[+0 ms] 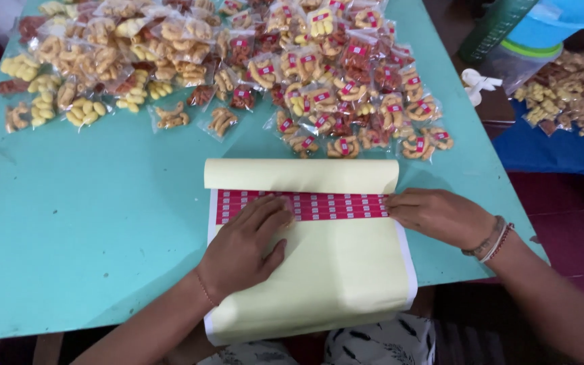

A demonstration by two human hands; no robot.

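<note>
Turquoise table (89, 216): red sticker strip (326, 206) runs left-right under both hands.

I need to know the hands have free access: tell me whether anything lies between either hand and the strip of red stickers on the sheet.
Nothing visible does. The left hand rests with its fingers on the strip of red stickers; the right hand touches its right end. The rolled-back top of the yellow backing sheet lies just behind the strip, not over it.
</note>
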